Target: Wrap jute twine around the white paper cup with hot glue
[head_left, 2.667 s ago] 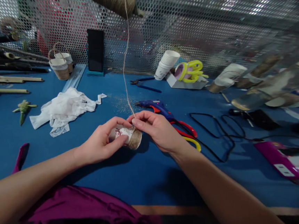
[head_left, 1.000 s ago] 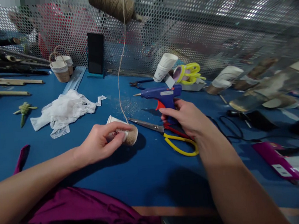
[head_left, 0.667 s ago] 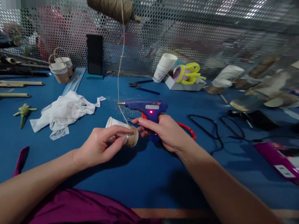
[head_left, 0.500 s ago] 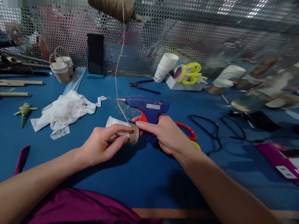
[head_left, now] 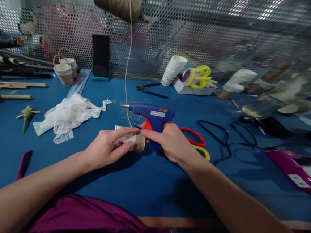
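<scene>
The left hand (head_left: pixel 106 149) grips a small white paper cup partly wrapped in brown twine (head_left: pixel 132 141), lying on its side just above the blue table (head_left: pixel 139 183). The right hand (head_left: pixel 171 144) is closed around the handle of a blue hot-glue gun with an orange trigger (head_left: pixel 151 115), its index finger touching the cup's wrapped end; the nozzle points left, beyond the cup. A thin twine strand (head_left: pixel 128 71) rises from the cup to a hanging brown twine spool (head_left: pixel 118 3). Red-and-yellow-handled scissors (head_left: pixel 196 145) lie just right of the right hand.
</scene>
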### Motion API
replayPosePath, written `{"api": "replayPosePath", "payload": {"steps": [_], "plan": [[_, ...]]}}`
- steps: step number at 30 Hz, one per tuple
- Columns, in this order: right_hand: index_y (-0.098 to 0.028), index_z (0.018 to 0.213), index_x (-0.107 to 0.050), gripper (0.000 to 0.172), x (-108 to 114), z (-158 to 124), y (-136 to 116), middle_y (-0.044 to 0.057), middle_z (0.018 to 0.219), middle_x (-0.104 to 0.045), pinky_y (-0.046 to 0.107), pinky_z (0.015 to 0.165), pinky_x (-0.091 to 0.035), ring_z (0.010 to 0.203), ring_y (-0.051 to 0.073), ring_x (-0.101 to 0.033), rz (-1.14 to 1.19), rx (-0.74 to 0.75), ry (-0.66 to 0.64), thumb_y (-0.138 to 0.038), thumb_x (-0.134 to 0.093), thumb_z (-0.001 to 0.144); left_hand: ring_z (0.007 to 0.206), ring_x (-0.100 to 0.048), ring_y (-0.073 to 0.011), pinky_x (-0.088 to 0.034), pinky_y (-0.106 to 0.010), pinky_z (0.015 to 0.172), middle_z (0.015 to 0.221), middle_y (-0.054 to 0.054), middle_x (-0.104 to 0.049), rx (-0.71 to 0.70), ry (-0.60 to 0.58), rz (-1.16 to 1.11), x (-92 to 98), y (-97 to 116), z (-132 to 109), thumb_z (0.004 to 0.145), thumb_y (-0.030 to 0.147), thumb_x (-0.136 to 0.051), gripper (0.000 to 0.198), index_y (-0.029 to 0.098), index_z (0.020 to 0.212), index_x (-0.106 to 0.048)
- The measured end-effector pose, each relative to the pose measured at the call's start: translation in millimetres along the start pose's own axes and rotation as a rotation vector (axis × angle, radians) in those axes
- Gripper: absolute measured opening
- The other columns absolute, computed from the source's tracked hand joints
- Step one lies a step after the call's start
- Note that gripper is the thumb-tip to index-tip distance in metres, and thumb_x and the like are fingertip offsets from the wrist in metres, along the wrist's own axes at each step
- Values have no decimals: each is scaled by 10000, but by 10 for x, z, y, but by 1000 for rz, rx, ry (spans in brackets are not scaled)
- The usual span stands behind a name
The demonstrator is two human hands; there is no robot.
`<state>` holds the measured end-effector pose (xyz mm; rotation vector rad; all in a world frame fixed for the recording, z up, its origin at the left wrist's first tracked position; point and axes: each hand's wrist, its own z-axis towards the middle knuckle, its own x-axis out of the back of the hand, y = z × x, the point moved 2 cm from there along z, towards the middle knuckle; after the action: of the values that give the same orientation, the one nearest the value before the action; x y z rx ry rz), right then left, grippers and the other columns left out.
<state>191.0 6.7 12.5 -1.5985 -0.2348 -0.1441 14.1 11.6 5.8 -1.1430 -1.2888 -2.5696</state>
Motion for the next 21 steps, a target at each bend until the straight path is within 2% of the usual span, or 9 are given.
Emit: {"api": "replayPosePath", "payload": {"steps": [4, 6, 9, 12, 17, 21], "plan": [[-157, 672, -607, 177, 3, -18, -44, 16, 628, -608, 315, 638, -466, 633, 166, -580, -89, 22, -31, -327, -603, 720, 414, -455, -62, -354, -164, 429, 645, 15, -631, 123, 0, 6, 10, -2, -2, 835, 288, -508, 300, 137, 1090, -553], [-157, 691, -616, 165, 32, -23, -93, 28, 664, -636, 309, 658, -472, 664, 173, -604, -154, 21, -26, -317, -600, 727, 426, -480, -66, -364, -165, 434, 663, 9, -639, 167, 4, -16, 15, 5, -7, 835, 299, -503, 289, 134, 1067, -545], [-153, 741, -635, 169, 137, -25, -180, 47, 721, -670, 293, 654, -480, 658, 164, -617, -264, 44, 52, -319, -601, 736, 533, -564, -101, -417, -184, 500, 725, -19, -667, 228, 13, -25, 19, -8, -5, 852, 324, -470, 273, 141, 1040, -547], [-149, 743, -640, 207, 257, -38, -257, 44, 670, -660, 273, 588, -480, 592, 146, -599, -306, 77, 92, -351, -594, 750, 634, -601, -129, -447, -211, 564, 804, -43, -681, 288, 33, -23, 18, -56, 8, 873, 334, -430, 265, 151, 1015, -557], [-166, 874, -644, 257, 370, -92, -346, 5, 587, -611, 237, 494, -461, 508, 118, -550, -395, 54, -5, -390, -596, 756, 621, -577, -117, -440, -206, 552, 766, -32, -651, 290, 76, -52, 22, -121, 30, 894, 302, -379, 257, 142, 1003, -548], [-194, 710, -614, 256, 426, -138, -394, -15, 486, -547, 242, 466, -448, 473, 125, -530, -435, -11, -66, -449, -614, 726, 612, -553, -112, -432, -211, 554, 740, -23, -624, 289, 87, -40, 30, -142, 38, 900, 293, -363, 256, 139, 984, -549]]}}
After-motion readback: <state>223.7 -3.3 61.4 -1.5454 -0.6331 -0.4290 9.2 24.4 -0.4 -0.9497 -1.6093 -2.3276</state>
